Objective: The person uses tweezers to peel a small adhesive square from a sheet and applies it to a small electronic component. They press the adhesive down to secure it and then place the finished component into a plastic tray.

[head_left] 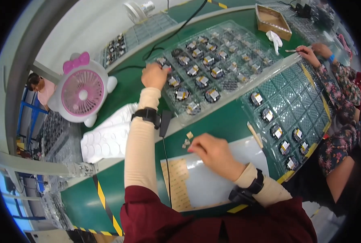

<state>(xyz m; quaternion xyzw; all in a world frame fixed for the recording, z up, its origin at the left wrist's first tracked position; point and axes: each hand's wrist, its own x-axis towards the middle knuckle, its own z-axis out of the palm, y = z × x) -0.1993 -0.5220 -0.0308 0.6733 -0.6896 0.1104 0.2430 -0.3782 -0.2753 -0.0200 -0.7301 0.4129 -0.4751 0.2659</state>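
Spanning the green bench (140,87), a clear tray (213,65) of small round parts runs away up and to the right, and the left hand (154,76) curls narrow over its near-left corner, touching a part there. Nearer the body, the right hand (213,154) rests loosely closed on a label sheet (204,180), fingertips just beside tiny tan scraps (187,139); whether it pinches one I cannot tell.

A clear moulded plastic tray (225,60) of small round parts lies on the green surface (136,81), right of the pink-and-white desk fan (82,91); a glossy white sheet (213,182) lies nearer, before the tray.
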